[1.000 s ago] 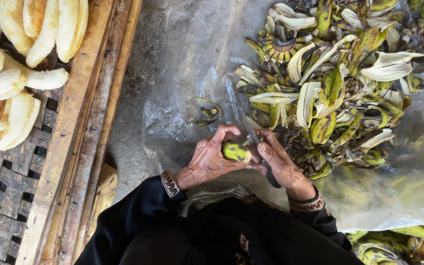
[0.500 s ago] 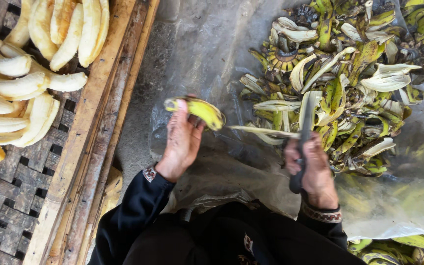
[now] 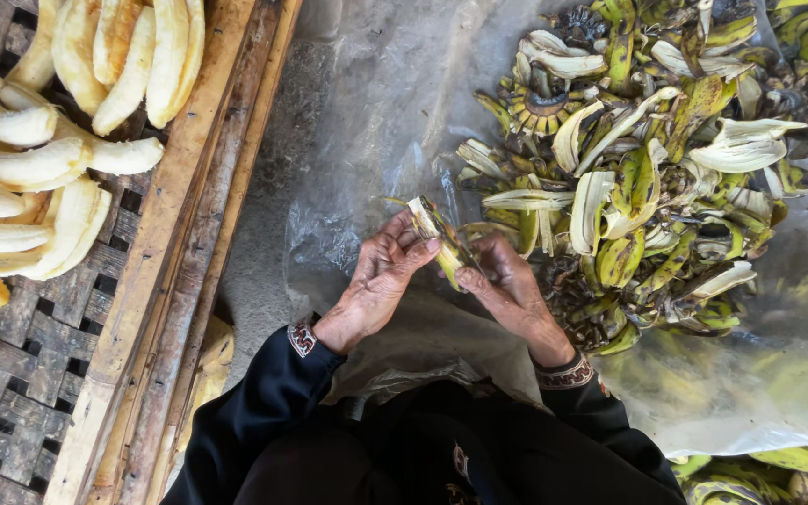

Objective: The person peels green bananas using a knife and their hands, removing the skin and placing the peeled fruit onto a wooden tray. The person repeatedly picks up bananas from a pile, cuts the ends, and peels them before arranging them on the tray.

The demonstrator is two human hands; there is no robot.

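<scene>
A small green-yellow banana (image 3: 434, 232), partly peeled, is held up over the plastic sheet (image 3: 367, 112). My left hand (image 3: 378, 282) grips it from the left, fingers wrapped over its side. On the right, my right hand (image 3: 509, 288) presses its thumb against the fruit's lower end. The two hands touch around the banana. Black sleeves with patterned cuffs cover both of my wrists. No knife blade is visible in either hand.
A heap of green and yellow banana peels (image 3: 647, 159) lies on the sheet to the right. Peeled pale bananas (image 3: 58, 178) rest on a woven tray (image 3: 11, 393) with a wooden frame (image 3: 180, 252) at left. Unpeeled green bananas (image 3: 778, 468) show at bottom right.
Half a second ago my left hand held the banana raised alone while my right hand held a dark knife apart. Both hands have now come together on the banana.
</scene>
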